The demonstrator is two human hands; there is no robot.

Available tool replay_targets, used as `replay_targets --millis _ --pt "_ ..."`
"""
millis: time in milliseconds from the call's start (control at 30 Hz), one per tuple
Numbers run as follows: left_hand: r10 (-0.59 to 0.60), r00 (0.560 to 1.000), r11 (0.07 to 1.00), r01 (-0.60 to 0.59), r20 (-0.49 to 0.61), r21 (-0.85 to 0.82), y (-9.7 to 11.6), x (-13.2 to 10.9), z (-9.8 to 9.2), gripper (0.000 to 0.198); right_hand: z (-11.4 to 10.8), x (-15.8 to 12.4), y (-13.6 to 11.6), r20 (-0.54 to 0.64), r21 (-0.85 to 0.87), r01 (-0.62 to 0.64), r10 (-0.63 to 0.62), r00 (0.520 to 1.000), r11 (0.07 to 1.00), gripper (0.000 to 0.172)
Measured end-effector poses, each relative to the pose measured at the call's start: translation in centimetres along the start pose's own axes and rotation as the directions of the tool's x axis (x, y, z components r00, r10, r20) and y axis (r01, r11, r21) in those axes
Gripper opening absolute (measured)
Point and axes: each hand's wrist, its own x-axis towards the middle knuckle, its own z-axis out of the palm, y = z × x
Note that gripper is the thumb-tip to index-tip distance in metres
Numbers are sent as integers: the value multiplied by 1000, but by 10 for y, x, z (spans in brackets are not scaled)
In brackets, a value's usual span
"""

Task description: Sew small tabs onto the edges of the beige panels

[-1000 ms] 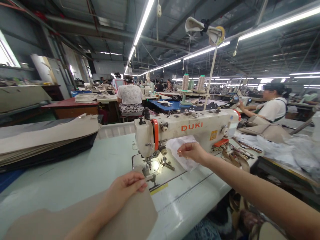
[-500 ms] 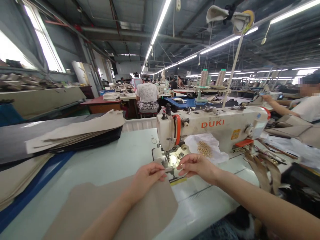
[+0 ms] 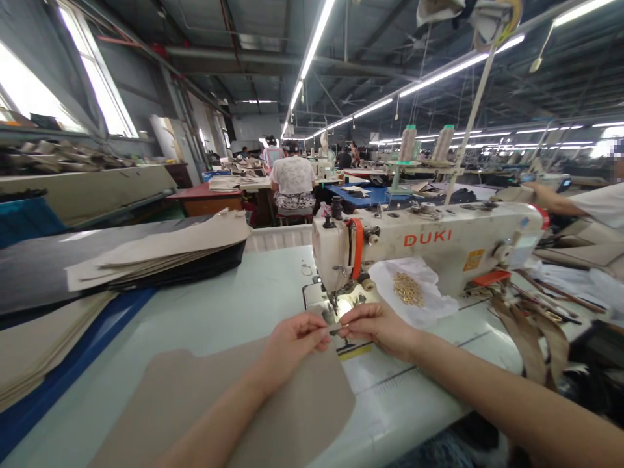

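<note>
On my left, a pile of pale beige sheets (image 3: 46, 344) lies on something blue (image 3: 104, 354), and just behind it another beige pile (image 3: 170, 250) rests on black material (image 3: 214, 266). Next, a large beige panel (image 3: 302, 409) lies flat across the near side of the pale table (image 3: 219, 299), under the worker's left arm. The left hand (image 3: 297, 335) has thumb and fingers pinched on the panel's top edge, where a small tab (image 3: 335, 329) pokes out in front of the needle. Beyond, a person in a pale top (image 3: 293, 175) sits with their back to us. The right hand (image 3: 377, 325) pinches the tab's other end; whether it also grips something tiny, I can't tell from here. Behind it stands the sewing machine (image 3: 439, 237), with gold bits (image 3: 408, 289) heaped on a white plastic sheet (image 3: 433, 302) under its arm. Farther right, brown straps (image 3: 529, 338) droop over the table's edge.
</note>
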Motion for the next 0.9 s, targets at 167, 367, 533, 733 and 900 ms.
replay_targets --millis 167,367,533,733,900 --pt "9 999 1000 -8 -32 14 0 -1 1 21 4 1 -1 -36 -151 146 -153 988 978 25" --pt "93 991 990 -81 -100 118 0 -7 3 15 8 13 13 -83 -221 340 -365 927 914 28" --pt "199 962 934 -128 -188 334 6 -14 6 14 12 17 23 -115 -227 387 -419 901 894 21" --pt "222 941 915 -109 -257 389 7 -13 10 11 17 14 25 -109 -269 399 -439 892 876 15" --pt "218 924 912 -78 -315 402 8 -12 13 10 19 13 26 -112 -284 402 -446 888 871 16"
